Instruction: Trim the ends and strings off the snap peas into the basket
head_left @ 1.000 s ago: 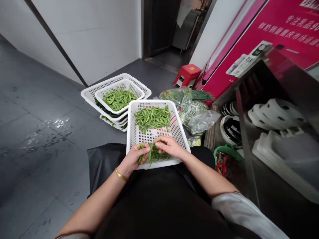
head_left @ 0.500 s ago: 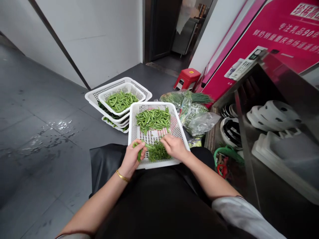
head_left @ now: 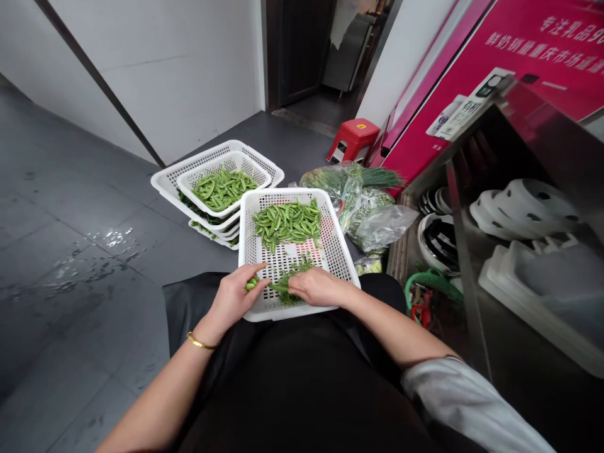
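A white perforated basket rests across my lap. Green pea pods lie heaped in its far half, and thin green trimmings are piled in the near half. My left hand, with a gold bracelet on the wrist, is closed around a few pods at the basket's left side. Over the trimmings, my right hand pinches the end of a green pod that stretches between both hands. Its fingertips are partly hidden.
Stacked white baskets holding pods and greens stand on the floor ahead left. Bagged vegetables lie right of my basket, before a red stool. A metal shelf with white containers is close on my right. Water wets the floor at left.
My left hand has shifted left and lower, its fingers straighter around the pods. My right hand has moved slightly left and down, covering part of the trimmings. The view has shifted slightly.
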A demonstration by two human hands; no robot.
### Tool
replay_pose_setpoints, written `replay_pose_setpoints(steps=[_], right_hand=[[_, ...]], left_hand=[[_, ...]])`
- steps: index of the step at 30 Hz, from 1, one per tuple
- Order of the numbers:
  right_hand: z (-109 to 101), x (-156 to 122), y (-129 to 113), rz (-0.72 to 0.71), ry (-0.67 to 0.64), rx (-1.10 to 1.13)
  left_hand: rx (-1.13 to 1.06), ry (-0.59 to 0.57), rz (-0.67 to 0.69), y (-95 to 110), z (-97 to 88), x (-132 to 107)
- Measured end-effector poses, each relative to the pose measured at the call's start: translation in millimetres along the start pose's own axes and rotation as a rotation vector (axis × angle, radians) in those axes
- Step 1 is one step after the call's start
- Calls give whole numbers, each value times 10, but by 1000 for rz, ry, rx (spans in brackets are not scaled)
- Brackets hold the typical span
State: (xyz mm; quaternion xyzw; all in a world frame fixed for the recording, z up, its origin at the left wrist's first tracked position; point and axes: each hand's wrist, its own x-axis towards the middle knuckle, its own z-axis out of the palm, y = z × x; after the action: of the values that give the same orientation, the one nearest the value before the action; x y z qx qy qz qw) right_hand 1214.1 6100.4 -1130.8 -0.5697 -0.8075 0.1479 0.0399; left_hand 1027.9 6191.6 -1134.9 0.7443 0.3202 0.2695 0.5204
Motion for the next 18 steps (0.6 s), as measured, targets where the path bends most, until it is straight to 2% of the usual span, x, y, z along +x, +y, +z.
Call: replay_pose_setpoints(steps=[3, 4, 5, 7, 10, 13, 15, 17, 18], right_hand=[[-47, -48, -1, -102, -27, -42], [-44, -44, 1, -107, 11, -30], [-27, -28, 7, -91, 67, -6], [57, 39, 27, 1, 216, 52], [275, 186, 63, 193, 400, 73], [487, 271, 107, 310, 432, 49], [548, 231, 175, 346, 406, 66], [518, 132, 308, 313, 302, 120], [474, 83, 402, 268, 200, 160]], left_hand=[[61, -349, 60, 73, -44, 54], [27, -421, 45, 81, -26, 73], [-27, -445, 5, 77, 9, 88], [-187, -371, -142, 31, 130, 103], [-520, -172, -393, -89, 406, 93], [-837, -17, -536, -191, 603, 112], [-950, 79, -545, -236, 554, 180], [-990, 200, -466, -278, 344, 287], [-1004, 270, -404, -300, 203, 345]])
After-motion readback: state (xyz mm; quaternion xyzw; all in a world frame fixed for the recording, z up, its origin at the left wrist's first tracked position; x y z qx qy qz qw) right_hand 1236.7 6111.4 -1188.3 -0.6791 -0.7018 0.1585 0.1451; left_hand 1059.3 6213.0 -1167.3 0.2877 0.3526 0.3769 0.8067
